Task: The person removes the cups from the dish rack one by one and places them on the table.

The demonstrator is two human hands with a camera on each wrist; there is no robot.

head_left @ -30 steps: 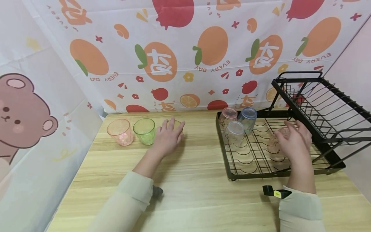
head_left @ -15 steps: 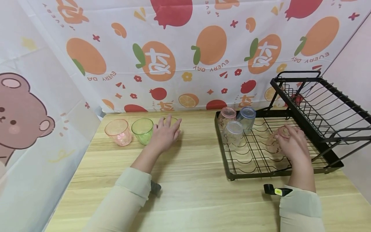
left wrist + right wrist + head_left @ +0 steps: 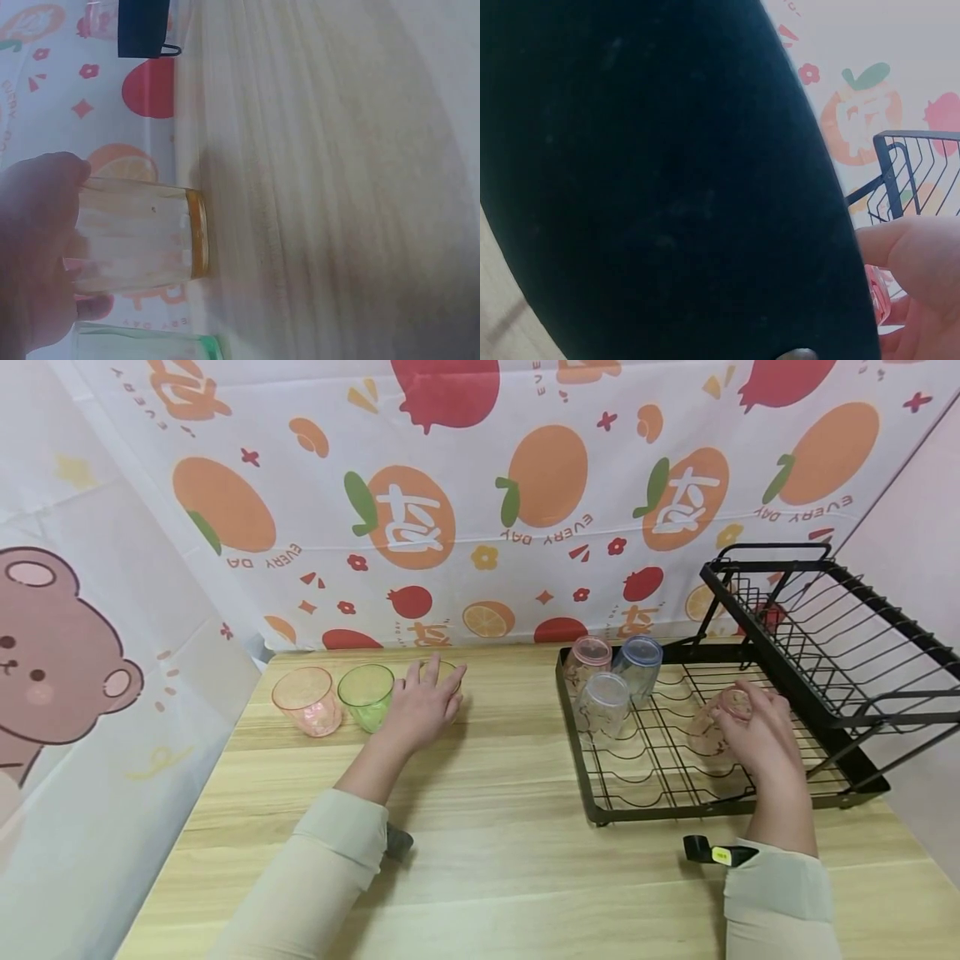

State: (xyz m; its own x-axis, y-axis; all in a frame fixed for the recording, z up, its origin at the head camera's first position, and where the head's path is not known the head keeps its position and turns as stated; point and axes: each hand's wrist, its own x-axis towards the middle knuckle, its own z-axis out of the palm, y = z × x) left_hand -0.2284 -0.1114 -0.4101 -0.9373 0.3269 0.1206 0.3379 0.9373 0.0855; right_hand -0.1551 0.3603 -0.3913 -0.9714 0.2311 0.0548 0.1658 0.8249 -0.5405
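Observation:
My left hand (image 3: 420, 708) grips a clear glass with an amber base (image 3: 139, 236) by its upper part. In the left wrist view this glass stands upright on the table, thumb and fingers on either side of its rim. Beside it on the left are a green glass (image 3: 367, 693) and a pink glass (image 3: 309, 703), both mouth up. My right hand (image 3: 763, 731) holds another pink-tinted glass (image 3: 707, 733), base up, in the black dish rack (image 3: 660, 817). The hand covers part of that glass, and a large dark shape blocks most of the right wrist view.
Three upturned glasses stand at the rack's left end: a pink-based one (image 3: 587, 664), a blue-based one (image 3: 639, 668) and a clear one (image 3: 603, 706). The raised wire shelf (image 3: 855, 618) rises on the rack's right. A printed cloth (image 3: 480, 510) hangs behind the table.
My left hand has shifted slightly left with the amber-based glass, closer to the green one. My right hand has moved a little, and more of the pink-tinted glass's base shows.

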